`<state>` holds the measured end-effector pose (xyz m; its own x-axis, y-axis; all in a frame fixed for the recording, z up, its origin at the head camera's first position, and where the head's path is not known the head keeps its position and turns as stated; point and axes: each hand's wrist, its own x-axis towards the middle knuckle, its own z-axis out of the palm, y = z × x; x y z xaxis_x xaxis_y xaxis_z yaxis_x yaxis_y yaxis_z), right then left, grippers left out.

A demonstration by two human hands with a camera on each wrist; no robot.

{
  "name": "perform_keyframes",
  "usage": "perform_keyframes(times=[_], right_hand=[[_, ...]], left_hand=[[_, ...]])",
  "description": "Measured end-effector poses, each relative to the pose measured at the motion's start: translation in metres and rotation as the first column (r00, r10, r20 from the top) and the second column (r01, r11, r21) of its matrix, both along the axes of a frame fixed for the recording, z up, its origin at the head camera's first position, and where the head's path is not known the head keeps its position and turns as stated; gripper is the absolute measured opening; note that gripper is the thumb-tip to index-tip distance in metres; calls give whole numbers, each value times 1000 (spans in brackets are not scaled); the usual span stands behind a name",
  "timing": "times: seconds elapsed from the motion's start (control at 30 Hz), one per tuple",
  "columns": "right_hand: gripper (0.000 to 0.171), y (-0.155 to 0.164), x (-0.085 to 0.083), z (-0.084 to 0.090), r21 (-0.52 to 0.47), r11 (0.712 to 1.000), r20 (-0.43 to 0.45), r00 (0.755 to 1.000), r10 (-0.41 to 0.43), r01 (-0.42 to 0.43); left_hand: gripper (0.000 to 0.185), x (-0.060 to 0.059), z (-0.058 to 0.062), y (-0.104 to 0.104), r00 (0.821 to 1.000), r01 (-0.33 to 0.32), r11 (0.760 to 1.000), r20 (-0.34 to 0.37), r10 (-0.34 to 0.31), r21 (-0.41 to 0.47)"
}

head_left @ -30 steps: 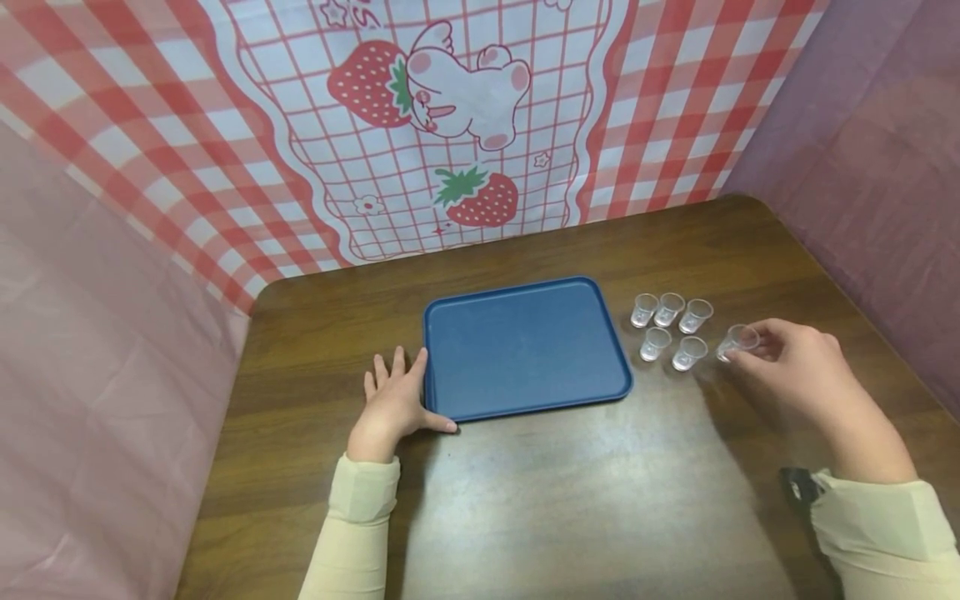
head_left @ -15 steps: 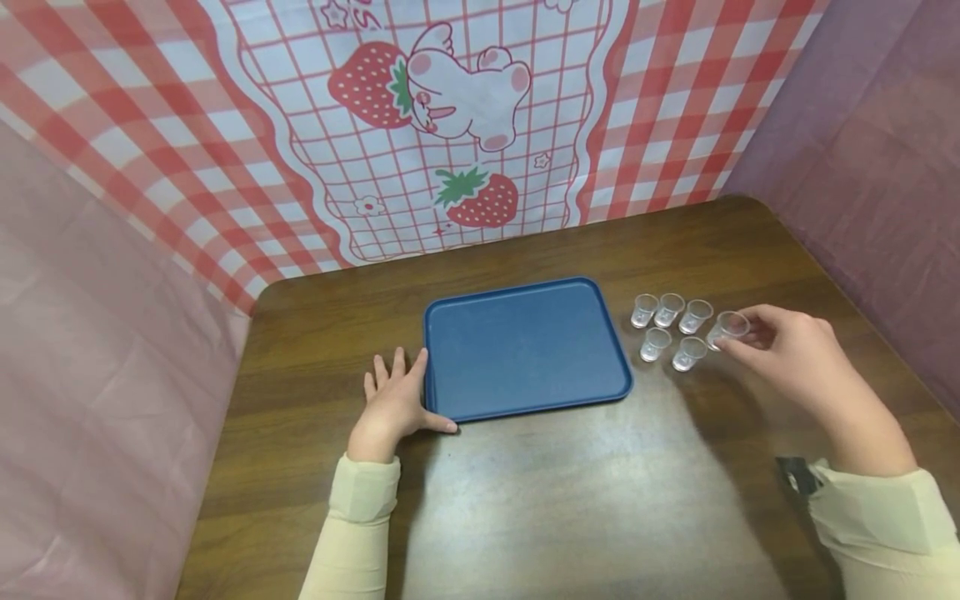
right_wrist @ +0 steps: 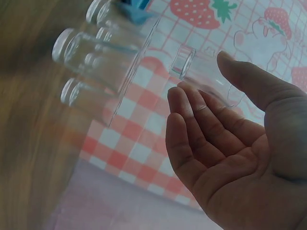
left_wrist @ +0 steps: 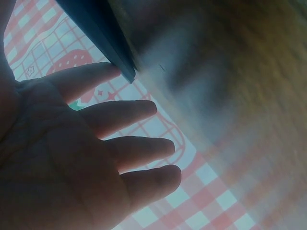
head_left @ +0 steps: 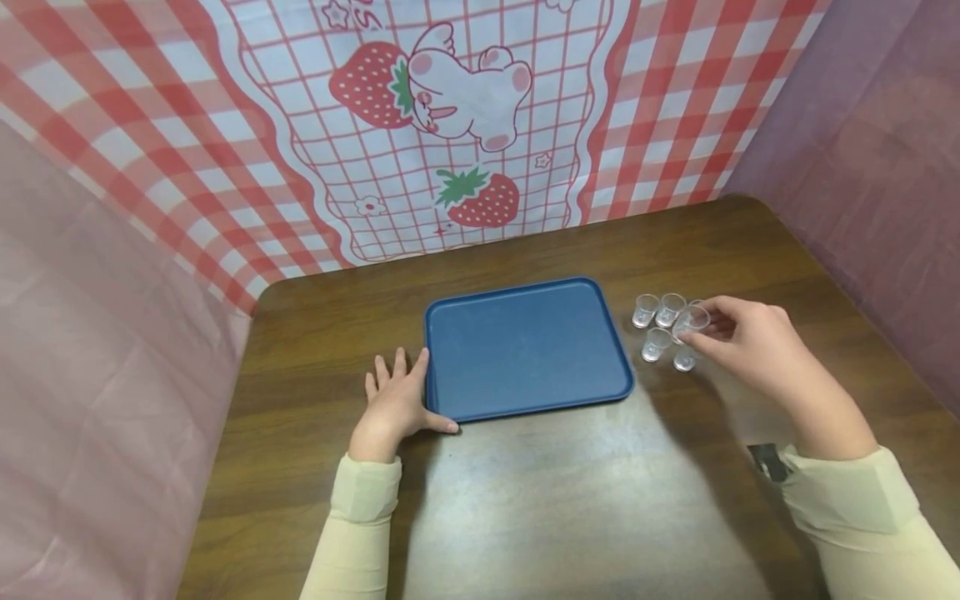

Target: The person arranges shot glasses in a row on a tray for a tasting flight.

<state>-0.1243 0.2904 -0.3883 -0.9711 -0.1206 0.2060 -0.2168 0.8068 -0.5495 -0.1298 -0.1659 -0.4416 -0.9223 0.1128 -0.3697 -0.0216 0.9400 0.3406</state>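
**1 clear cup lifted above the cluster, left hand flat by the tray**

From my remote seat, I see the right hand (head_left: 750,342) pinching 1 small clear cup (head_left: 691,320) between thumb and fingertips, so those fingers (right_wrist: 192,120) are curled onto it. In the head view the cup sits raised off the surface, hanging over the group of other clear cups (head_left: 657,325) to the right of the tray. In the right wrist view the held cup (right_wrist: 204,76) lies tilted, its base end toward the left of the frame, with the thumb on 1 side and the fingers on the other.

I count 4 cups clearly standing on the surface (head_left: 570,492) in the head view: 2 in a far row and 2 in a near row. A 5th seems partly hidden behind the held cup, and I cannot tell more about it. The cluster stands just beside the tray's right edge, not touching it.

The blue tray (head_left: 525,350) lies flat in the middle of the brown surface. My left hand (head_left: 396,402) rests palm down on the surface at the tray's near left corner, fingers straight and relaxed, gripping nothing; the index finger lies along the tray's left edge. The left wrist view shows those fingers (left_wrist: 124,112) spread beside the tray corner (left_wrist: 125,72).

A red checked cloth with strawberries (head_left: 450,125) hangs behind the surface.
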Motion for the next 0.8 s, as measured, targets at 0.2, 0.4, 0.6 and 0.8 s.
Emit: perform_keyframes(times=[0.2,0.4,0.6,0.8], right_hand=[[31,-16,-7,1,1,999,12,999,43,-43],[32,-31,-12,1,-41,996,69,994,79,-77],[33,-48,-17,3,-55,994,84,991,104,-99],[34,-68,-26,1,-53,989,134,981,141,-135]], left_hand=[[133,-1,-1,0,1000,0,1000,0,0,1],[132,0,-1,0,1000,2,1000,-5,-2,6],[132,0,-1,0,1000,-2,1000,-8,2,4],[132,1,0,0,1000,-6,1000,-10,6,8]])
